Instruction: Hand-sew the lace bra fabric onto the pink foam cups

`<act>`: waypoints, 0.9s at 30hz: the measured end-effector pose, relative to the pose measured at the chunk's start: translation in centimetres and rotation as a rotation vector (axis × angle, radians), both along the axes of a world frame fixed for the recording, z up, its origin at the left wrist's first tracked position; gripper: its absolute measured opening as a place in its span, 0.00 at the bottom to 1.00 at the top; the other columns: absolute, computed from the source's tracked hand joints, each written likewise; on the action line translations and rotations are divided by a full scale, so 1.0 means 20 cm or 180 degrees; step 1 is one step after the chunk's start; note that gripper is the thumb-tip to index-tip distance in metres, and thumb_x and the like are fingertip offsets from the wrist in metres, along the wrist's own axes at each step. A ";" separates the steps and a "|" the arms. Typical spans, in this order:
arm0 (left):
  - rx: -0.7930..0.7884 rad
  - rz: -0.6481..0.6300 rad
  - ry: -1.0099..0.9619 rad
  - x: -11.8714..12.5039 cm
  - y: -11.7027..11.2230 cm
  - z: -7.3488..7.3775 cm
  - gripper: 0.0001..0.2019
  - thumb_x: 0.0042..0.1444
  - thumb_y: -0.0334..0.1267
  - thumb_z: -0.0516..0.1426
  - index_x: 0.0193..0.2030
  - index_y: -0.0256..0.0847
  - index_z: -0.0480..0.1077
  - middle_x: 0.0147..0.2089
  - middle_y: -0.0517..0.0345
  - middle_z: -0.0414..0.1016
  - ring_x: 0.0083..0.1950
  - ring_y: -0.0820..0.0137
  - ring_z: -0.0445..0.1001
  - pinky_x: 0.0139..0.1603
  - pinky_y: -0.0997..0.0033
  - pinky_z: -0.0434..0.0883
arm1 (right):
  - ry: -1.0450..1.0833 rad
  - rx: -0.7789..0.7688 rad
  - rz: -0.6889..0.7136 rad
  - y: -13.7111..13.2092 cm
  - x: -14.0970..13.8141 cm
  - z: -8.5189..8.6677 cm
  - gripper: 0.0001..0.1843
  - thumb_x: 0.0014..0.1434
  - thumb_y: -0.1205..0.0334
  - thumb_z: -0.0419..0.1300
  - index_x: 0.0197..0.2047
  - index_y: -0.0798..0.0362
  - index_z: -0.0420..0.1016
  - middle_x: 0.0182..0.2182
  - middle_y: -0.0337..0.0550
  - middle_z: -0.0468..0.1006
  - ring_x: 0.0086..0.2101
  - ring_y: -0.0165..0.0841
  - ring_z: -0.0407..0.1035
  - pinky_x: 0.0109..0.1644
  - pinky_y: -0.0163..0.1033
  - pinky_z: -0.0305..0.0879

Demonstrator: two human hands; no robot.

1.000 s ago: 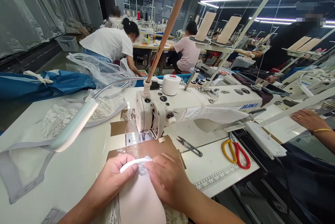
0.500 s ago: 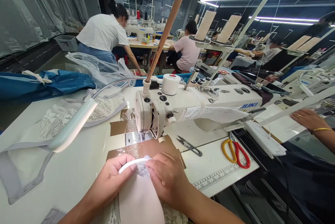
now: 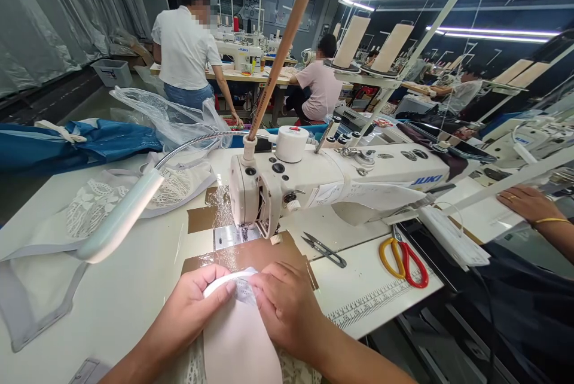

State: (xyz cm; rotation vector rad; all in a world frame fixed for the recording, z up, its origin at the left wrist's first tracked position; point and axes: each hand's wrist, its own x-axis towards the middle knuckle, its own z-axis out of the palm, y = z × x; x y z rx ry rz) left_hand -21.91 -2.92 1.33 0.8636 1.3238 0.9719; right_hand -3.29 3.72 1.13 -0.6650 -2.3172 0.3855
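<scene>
Both my hands pinch a pale pink fabric piece with a white elastic band and lace along its top edge. My left hand grips the band from the left, fingers closed. My right hand presses the band and lace from the right, fingers curled. They sit on the white table just in front of the white sewing machine, a short way from its needle plate.
Thread snips and yellow-and-red scissors lie right of my hands. A lamp arm and lace pieces are on the left. Another person's hand rests at far right. A standing person and a seated one are behind.
My hands have barely shifted on the fabric. The person in white at the back has straightened up from bending over and stands further left.
</scene>
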 end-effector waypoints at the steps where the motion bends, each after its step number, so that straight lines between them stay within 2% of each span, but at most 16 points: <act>1: -0.0013 0.0005 -0.0002 0.00 0.00 0.00 0.18 0.56 0.52 0.59 0.31 0.36 0.69 0.26 0.61 0.68 0.26 0.73 0.63 0.26 0.77 0.61 | -0.0012 0.0008 0.0020 0.00 0.00 0.00 0.12 0.57 0.72 0.49 0.34 0.55 0.73 0.23 0.41 0.68 0.25 0.31 0.61 0.29 0.36 0.57; 10: 0.0034 -0.0041 0.0082 0.00 -0.01 0.00 0.17 0.57 0.51 0.58 0.32 0.36 0.70 0.29 0.58 0.69 0.29 0.70 0.65 0.28 0.74 0.63 | -0.0066 0.0249 0.0063 -0.01 0.01 0.01 0.11 0.57 0.72 0.49 0.33 0.55 0.72 0.23 0.41 0.67 0.24 0.31 0.58 0.29 0.36 0.55; 22: 0.0090 -0.0076 0.0157 0.00 0.00 0.01 0.17 0.57 0.52 0.57 0.32 0.36 0.70 0.29 0.59 0.69 0.29 0.70 0.64 0.28 0.75 0.63 | -0.0062 0.0305 0.0064 0.00 0.00 0.00 0.11 0.57 0.71 0.49 0.34 0.55 0.72 0.24 0.41 0.68 0.25 0.32 0.58 0.30 0.37 0.56; 27: 0.0029 0.0002 0.0149 0.01 0.00 0.03 0.18 0.55 0.53 0.58 0.31 0.36 0.71 0.28 0.58 0.70 0.28 0.70 0.65 0.27 0.75 0.64 | -0.0088 0.0297 0.0044 0.00 -0.01 0.01 0.11 0.58 0.70 0.48 0.34 0.54 0.71 0.24 0.41 0.67 0.25 0.32 0.58 0.30 0.37 0.56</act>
